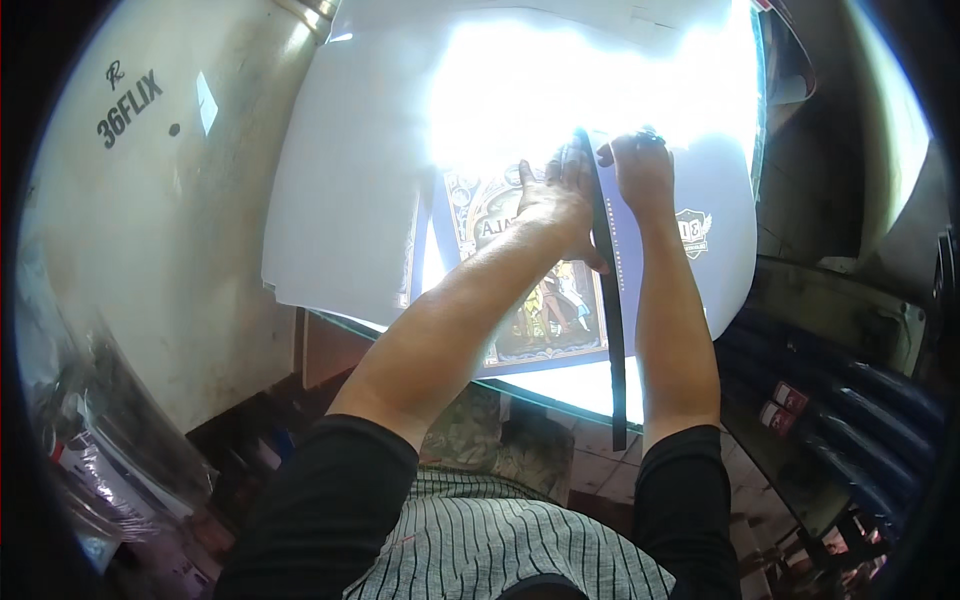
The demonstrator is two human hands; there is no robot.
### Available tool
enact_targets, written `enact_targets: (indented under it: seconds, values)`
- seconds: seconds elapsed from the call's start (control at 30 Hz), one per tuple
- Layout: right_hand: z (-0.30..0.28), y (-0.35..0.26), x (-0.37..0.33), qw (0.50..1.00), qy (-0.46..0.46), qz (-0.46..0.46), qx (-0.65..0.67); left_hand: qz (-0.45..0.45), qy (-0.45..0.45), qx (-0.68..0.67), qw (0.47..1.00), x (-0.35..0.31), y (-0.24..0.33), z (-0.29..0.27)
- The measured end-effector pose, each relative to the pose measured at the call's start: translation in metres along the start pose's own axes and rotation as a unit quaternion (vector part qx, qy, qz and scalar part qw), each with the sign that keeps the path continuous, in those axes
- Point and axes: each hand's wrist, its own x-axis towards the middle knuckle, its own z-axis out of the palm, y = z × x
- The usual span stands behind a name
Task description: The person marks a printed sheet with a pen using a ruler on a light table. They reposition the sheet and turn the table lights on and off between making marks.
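Note:
My left hand (556, 200) lies flat, fingers spread, on a long black straightedge (609, 300) and on a printed colourful poster (540, 310). The poster rests on a large white sheet (340, 200). My right hand (642, 170) is just right of the straightedge near its far end, fingers curled as if around a small tool that I cannot make out. The straightedge runs from the far end toward me and overhangs the near table edge. Strong glare hides the sheet beyond my hands.
A glass-edged table (560, 400) carries the sheets. A large white roll (150, 220) lies at the left, with clear plastic bags (90, 450) below it. Dark blue tubes (840, 420) are stacked at the right. Tiled floor shows near my body.

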Motion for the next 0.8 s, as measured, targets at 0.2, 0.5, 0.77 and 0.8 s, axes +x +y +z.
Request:
enact_targets:
  seconds: [0.2, 0.5, 0.77, 0.8]
  values:
    - [-0.026, 0.002, -0.029, 0.961, -0.059, -0.139, -0.230, 0.014, 0.009, -0.015, 1.000, -0.003, -0.008, 0.002]
    - [-0.196, -0.150, -0.348, 0.924, -0.188, 0.291, -0.165, 0.018, 0.006, -0.029, 0.999, -0.001, -0.007, 0.006]
    - [-0.081, -0.120, -0.322, 0.895, 0.184, 0.283, -0.293, 0.055, 0.063, -0.055, 0.995, 0.013, -0.032, 0.022]
    - [-0.072, -0.105, -0.313, 0.865, 0.213, 0.330, -0.312, 0.085, 0.054, -0.107, 0.989, 0.017, -0.026, 0.022]
